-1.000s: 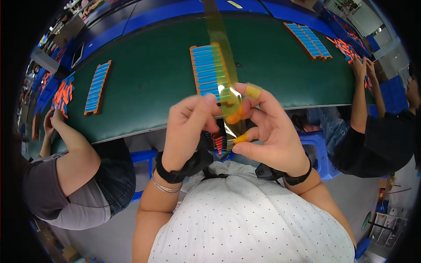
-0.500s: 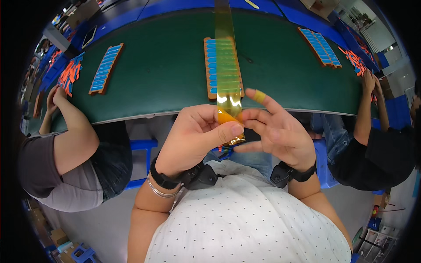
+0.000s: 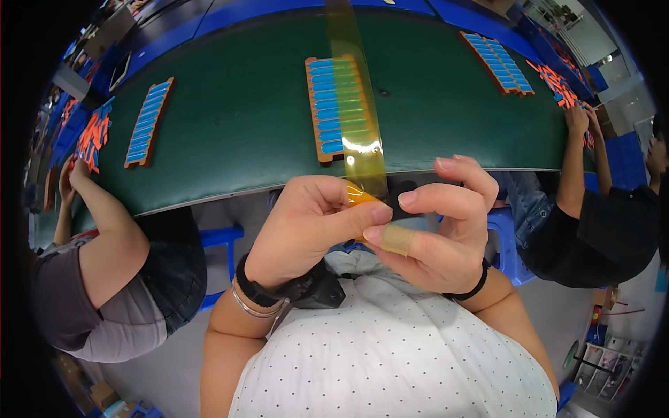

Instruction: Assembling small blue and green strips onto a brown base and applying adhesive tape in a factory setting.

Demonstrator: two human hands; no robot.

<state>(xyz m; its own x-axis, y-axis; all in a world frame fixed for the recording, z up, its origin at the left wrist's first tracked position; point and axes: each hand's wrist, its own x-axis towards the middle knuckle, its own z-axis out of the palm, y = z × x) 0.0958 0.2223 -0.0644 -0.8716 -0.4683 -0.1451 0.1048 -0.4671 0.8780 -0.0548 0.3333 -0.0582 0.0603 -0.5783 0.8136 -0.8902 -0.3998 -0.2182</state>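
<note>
A long strip of clear yellow tape (image 3: 364, 132) runs from the far side of the table toward me, over part of a rack. My left hand (image 3: 310, 223) pinches its near end, thumb pressed on top, where the strip folds into a darker amber piece. Close beside it, my right hand (image 3: 446, 230) has its fingers loosely curled and apart, with no object visible in them. A bandaged digit of that hand is at the left thumb's tip; I cannot tell whether they touch. Beneath the strip lies the orange-brown rack (image 3: 322, 143) with a row of blue sticks (image 3: 324, 95).
Similar racks lie at left (image 3: 149, 120) and right (image 3: 498, 64). Orange and blue pieces are piled by a co-worker's hands at left (image 3: 94, 136) and right (image 3: 555, 83). The green table's near edge (image 3: 209, 199) runs just beyond my hands. Blue stools (image 3: 226, 240) stand below.
My right hand has turned over and its fingers have curled in; the bandaged digit has swung down beside my left thumb. My left hand keeps its pinch on the tape. The view has shifted slightly.
</note>
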